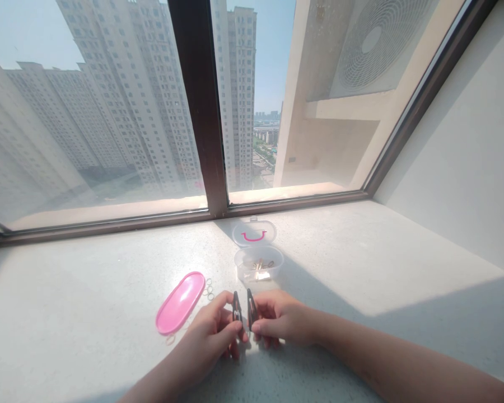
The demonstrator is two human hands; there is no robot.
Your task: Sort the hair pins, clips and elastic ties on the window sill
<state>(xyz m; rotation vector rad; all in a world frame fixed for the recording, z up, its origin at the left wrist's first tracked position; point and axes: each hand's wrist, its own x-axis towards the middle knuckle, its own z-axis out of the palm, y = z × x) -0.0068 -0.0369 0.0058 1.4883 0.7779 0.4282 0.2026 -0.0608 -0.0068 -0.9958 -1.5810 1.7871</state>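
Note:
My left hand (218, 327) pinches a black snap hair clip (236, 307) between thumb and fingers, holding it upright. A second black hair clip (250, 309) stands upright in the pinch of my right hand (277, 318). The two clips face each other with a narrow gap between them, low over the sill. Just beyond them is a clear plastic box (259, 266) with its lid (254, 233) tipped back; small gold-coloured pieces (261, 265) lie inside. To the left of my left hand rests a pink oval tray (180, 303).
Several thin rings, perhaps hair ties (210, 289), lie by the tray's right edge, and another small ring (170, 339) sits at its lower end. Behind the box runs the dark window frame (151, 221). A white wall (457, 157) bounds the right side of the pale sill (88, 313).

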